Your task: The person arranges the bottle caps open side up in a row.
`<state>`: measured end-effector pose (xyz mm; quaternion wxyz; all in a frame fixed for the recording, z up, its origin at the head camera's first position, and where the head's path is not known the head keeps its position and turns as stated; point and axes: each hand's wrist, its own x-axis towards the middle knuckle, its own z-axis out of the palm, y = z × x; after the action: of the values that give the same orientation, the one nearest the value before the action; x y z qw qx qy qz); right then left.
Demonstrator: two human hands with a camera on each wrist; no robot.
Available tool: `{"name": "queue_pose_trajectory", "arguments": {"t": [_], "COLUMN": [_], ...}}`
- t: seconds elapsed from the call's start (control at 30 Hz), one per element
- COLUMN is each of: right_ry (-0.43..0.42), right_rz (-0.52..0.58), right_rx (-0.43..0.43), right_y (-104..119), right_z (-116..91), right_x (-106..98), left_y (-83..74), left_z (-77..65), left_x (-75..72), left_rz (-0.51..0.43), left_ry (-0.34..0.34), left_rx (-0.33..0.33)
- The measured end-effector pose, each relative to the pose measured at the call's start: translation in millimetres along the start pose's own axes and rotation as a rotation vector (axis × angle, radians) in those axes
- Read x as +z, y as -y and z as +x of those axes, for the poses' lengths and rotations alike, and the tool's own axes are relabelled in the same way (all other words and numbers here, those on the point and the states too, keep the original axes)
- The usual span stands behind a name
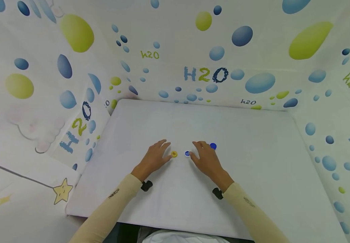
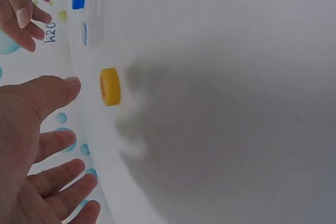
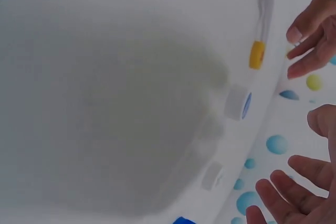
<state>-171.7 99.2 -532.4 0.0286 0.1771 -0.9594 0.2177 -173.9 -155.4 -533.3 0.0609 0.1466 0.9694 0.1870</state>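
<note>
My left hand (image 1: pixel 153 158) and right hand (image 1: pixel 207 159) hover over a white tabletop (image 1: pixel 260 155), fingers parted, slightly bent, holding nothing. Between them lie a yellow disc (image 1: pixel 174 154), near my left thumb, and a blue-topped white disc (image 1: pixel 187 153), near my right. A blue disc (image 1: pixel 213 146) and plain white disc (image 3: pixel 212 176) lie near my right fingers.

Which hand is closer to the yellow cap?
Left. The left hand is just to the left of the yellow cap; the right hand is farther away on its other side, with a blue-and-white cap between.
</note>
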Motion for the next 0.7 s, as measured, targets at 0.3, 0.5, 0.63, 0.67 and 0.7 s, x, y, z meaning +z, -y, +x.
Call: {"name": "queue_pose_trajectory", "arguments": {"t": [0.3, 0.5, 0.63, 0.67, 0.7], "right_ry": [0.020, 0.027, 0.037, 0.033, 0.033], "right_rz": [-0.016, -0.029, -0.044, -0.046, -0.057], "right_rx": [-0.037, -0.038, -0.062, -0.074, -0.086], "right_y": [11, 17, 20, 20, 21], "right_z": [8, 12, 17, 18, 19], "right_x": [18, 26, 32, 34, 35], "left_y": [1.7, 2.4, 3.6, 3.6, 3.5], "left_z": [3.9, 6.3, 8.5, 9.1, 9.4], "left_x": [7.8, 10.9, 15.4, 16.3, 17.1], "left_rz": [0.009, 0.016, 0.036, 0.043, 0.044], "left_ry": [-0.012, -0.010, -0.002, 0.000, -0.004], "left_rx": [0.033, 0.031, 0.040, 0.044, 0.049]}}
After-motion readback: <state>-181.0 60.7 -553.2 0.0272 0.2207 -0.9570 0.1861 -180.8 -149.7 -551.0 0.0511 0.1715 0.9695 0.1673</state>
